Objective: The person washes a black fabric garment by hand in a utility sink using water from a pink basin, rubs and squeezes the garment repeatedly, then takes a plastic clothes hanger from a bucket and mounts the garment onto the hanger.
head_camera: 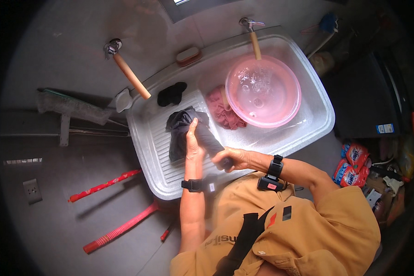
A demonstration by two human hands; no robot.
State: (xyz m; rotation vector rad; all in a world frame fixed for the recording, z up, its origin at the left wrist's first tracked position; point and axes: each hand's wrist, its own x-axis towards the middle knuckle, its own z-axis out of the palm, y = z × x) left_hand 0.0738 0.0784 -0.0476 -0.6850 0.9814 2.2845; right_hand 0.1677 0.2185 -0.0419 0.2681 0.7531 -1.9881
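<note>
A dark grey wet garment (181,132) lies bunched on the ribbed washboard part of a grey stone-like sink (148,151). My left hand (195,143) holds the middle of it. From there a twisted length of the same cloth runs towards my body, and my right hand (233,158) is closed around its end. The fingers of my left hand are partly hidden by the cloth. Beyond the garment lies a small black cloth (171,94). A pink basin (279,122) of rippling water stands in the sink's right part, with a dusty-pink cloth (222,110) bunched beside it.
Two wall taps with tubes, left (131,76) and right (255,45), reach over the sink. A scrubbing brush (188,57) rests on the back rim and a white scoop-like item (124,100) at the left corner. A squeegee-like tool (72,105) leans left; red detergent packs (353,165) sit right.
</note>
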